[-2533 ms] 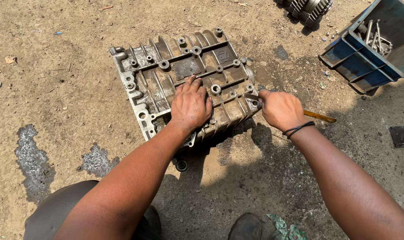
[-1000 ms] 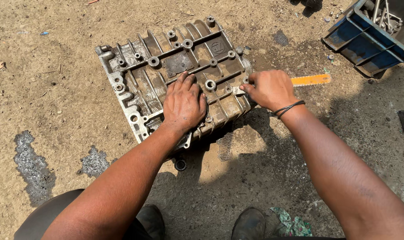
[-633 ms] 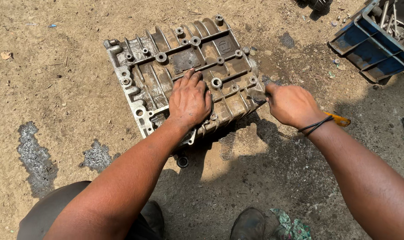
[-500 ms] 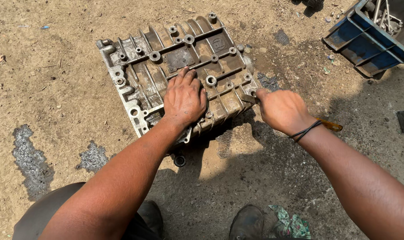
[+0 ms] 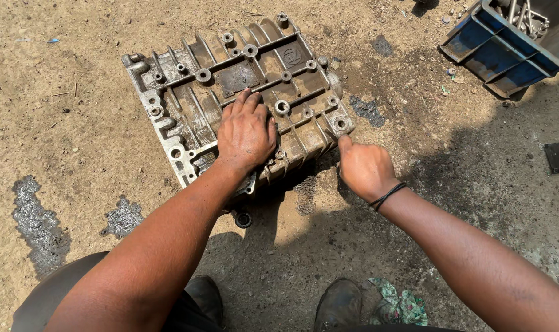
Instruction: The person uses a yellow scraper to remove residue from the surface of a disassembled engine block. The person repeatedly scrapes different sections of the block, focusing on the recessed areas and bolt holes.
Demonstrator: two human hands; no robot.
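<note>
I am pressing my left hand flat, fingers spread, on the ribbed metal casing; my right hand is curling closed beside its corner.

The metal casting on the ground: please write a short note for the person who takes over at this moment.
Left hand: open, pressed flat on the ribbed top of the metal casting.
Right hand: closed in a fist at the casting's near right corner, by a bolt boss; what it holds is hidden.
Casting lies flat on the dirt ground, near edge slightly raised. A small black ring lies under that edge. A blue crate with metal parts stands far right.
Done: casting is steadied. Left: whatever the right hand is working at that corner; cannot tell how far it is.
</note>
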